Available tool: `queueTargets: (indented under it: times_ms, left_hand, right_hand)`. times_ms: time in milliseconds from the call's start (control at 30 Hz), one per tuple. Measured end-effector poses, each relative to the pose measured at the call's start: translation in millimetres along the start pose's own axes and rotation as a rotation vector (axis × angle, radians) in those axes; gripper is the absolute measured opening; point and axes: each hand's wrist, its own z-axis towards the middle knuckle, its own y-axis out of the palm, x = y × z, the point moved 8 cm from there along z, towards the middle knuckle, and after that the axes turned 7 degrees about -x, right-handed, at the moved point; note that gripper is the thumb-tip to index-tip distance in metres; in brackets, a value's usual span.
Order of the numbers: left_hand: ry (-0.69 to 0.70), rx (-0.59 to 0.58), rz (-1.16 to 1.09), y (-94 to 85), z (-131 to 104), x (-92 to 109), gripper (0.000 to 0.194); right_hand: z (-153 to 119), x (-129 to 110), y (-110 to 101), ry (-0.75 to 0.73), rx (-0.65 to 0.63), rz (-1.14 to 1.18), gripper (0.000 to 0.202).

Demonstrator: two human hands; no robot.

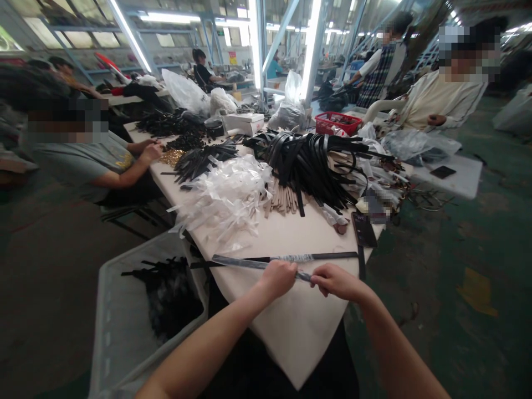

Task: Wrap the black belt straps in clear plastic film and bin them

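My left hand (279, 277) is closed around a long dark strap (241, 261) that looks covered in clear plastic film. Close to the strap's right end, my right hand (332, 280) pinches it with thumb and fingers. The strap slants across the near part of the white table (291, 327), its left end pointing away to the left. Just beyond it lies a second black strap (336, 255) with crinkled clear plastic around its middle. Past that, a heap of clear plastic sleeves (233, 188) sits beside a big pile of black straps (307, 160).
A white bin (102, 316) holding black straps stands low on the left. A phone (364, 229) lies at the table's right edge. Farther back are a red basket (337, 122), a white box (244, 123) and plastic bags. Co-workers sit on both sides.
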Motion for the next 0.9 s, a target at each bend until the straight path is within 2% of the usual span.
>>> queueTargets:
  times_ms: [100, 200, 300, 367, 433, 500, 667, 767, 900]
  left_hand:
    - [0.049, 0.028, -0.019, 2.8, 0.4, 8.8, 0.014]
    - [0.008, 0.087, 0.019, -3.8, -6.6, -4.9, 0.011]
    - [-0.058, 0.054, 0.024, 0.4, -8.2, -18.5, 0.017]
    - [-0.038, 0.017, 0.005, 8.4, -3.0, -12.4, 0.023]
    - [0.014, 0.005, -0.014, 13.2, 3.5, -0.7, 0.021]
    - [0.019, 0.024, -0.024, 11.0, 6.9, 1.7, 0.016]
    - [-0.075, 0.052, 0.002, -2.5, -2.5, -23.1, 0.017]
    - [-0.007, 0.064, 0.013, 0.4, -7.9, -11.6, 0.025]
    - [0.029, 0.108, 0.005, 3.8, -9.9, 12.9, 0.035]
  right_hand:
    - [9.9, -1.2, 8.2, -0.018, -0.045, 0.042, 0.034]
    - [3.9, 15.1, 5.7, 0.03, -0.064, 0.071, 0.034]
    - [0.2, 30.5, -2.2, 0.075, -0.011, 0.022, 0.033]
    - [6.6, 31.0, -1.0, 0.072, 0.016, -0.009, 0.034]
    - [14.8, 26.7, 5.3, 0.051, 0.001, -0.001, 0.034]
    - [16.1, 23.9, 7.6, 0.023, -0.01, 0.045, 0.035]
    - [-6.1, 37.0, -0.9, -0.002, -0.059, 0.233, 0.044]
    - [-6.5, 41.0, 4.3, -0.005, -0.089, 0.257, 0.047]
    - [3.0, 30.6, 17.4, -0.041, -0.08, 0.257, 0.045]
